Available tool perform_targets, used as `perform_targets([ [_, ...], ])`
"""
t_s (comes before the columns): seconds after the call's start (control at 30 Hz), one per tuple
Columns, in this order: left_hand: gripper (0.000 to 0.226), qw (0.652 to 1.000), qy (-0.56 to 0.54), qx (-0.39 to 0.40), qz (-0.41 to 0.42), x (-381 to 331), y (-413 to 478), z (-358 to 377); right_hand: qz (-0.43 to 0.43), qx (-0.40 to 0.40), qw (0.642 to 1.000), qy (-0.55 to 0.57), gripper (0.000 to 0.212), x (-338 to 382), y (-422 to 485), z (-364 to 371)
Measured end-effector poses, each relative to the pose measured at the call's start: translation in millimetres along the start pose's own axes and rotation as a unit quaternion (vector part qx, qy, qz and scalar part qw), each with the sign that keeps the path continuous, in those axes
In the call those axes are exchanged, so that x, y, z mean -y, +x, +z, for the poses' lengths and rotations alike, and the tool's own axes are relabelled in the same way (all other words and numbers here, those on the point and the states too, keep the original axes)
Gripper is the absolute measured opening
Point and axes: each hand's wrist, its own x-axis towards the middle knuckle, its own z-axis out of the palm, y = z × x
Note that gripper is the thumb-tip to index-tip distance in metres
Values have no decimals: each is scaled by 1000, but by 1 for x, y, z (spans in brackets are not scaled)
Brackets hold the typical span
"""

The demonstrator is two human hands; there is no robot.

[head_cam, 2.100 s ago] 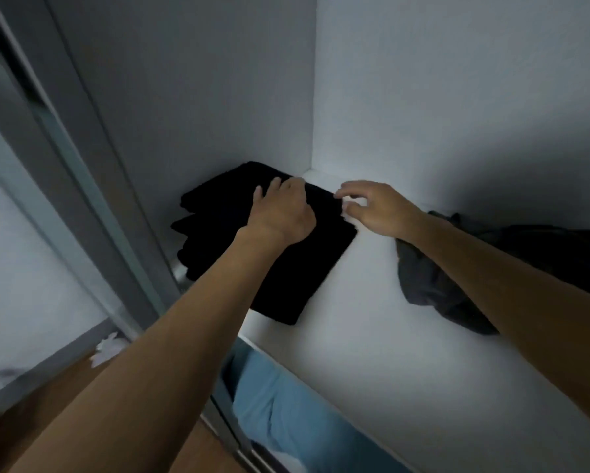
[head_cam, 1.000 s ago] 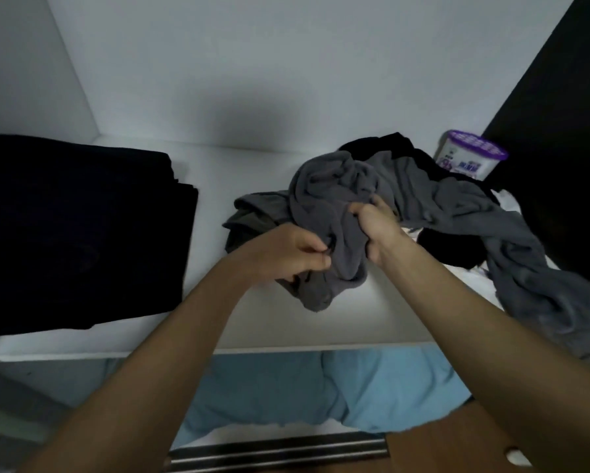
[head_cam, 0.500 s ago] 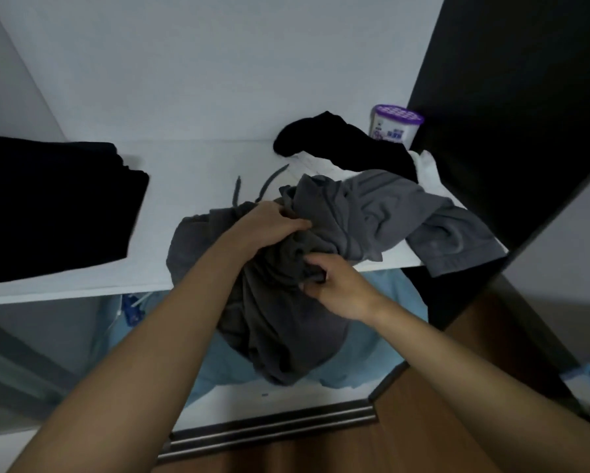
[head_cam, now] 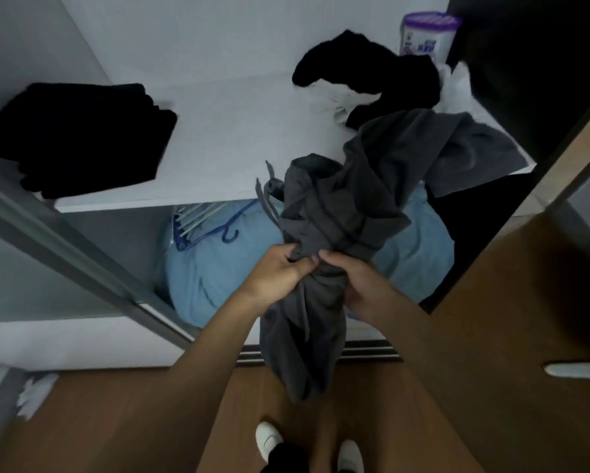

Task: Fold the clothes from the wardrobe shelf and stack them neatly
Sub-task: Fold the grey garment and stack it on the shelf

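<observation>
A crumpled dark grey garment (head_cam: 338,213) with drawstrings hangs off the front edge of the white wardrobe shelf (head_cam: 225,138). My left hand (head_cam: 280,271) and my right hand (head_cam: 358,285) both grip it, bunched, below the shelf edge; its lower part dangles toward the floor and one end still lies on the shelf at the right. A stack of folded black clothes (head_cam: 78,138) sits at the shelf's left end. An unfolded black garment (head_cam: 368,73) lies over white cloth (head_cam: 341,97) at the back right.
A purple-lidded tub (head_cam: 426,35) stands in the back right corner. Below the shelf are a light blue bundle (head_cam: 218,274) and blue hangers (head_cam: 205,227). A brown wardrobe door (head_cam: 525,302) is at the right, the sliding door frame (head_cam: 65,247) at the left.
Both hands left the black stack, took hold of the grey garment on the shelf and have pulled it forward and down off the shelf edge. My view has tilted downward.
</observation>
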Motion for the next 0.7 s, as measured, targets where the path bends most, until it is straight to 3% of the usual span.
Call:
perform_targets([
  [0.13, 25, 996, -82, 11, -43, -3, -34, -10, 37, -37, 996, 76, 25, -19, -17, 4],
  [0.27, 38, 997, -40, -20, -64, -3, -64, -36, -19, -96, 989, 107, 36, -22, -37, -4],
  [0.37, 31, 993, -51, -20, -107, 10, -89, -61, -1, -169, 984, 56, 42, -36, -54, -20],
  [0.47, 36, 975, -161, -44, -144, 27, -118, -84, 59, -217, 974, -25, 18, -71, -76, -28],
  [0.53, 40, 961, -235, -54, -136, 35, -137, -95, 80, -231, 968, -59, 12, -103, -95, -22],
  [0.6, 40, 952, -277, -45, -121, 44, -158, -106, 78, -230, 969, -54, 27, -129, -116, -9],
  [0.7, 33, 961, -243, 13, -134, 65, -187, -120, 17, -209, 977, -34, 42, -145, -144, 11],
])
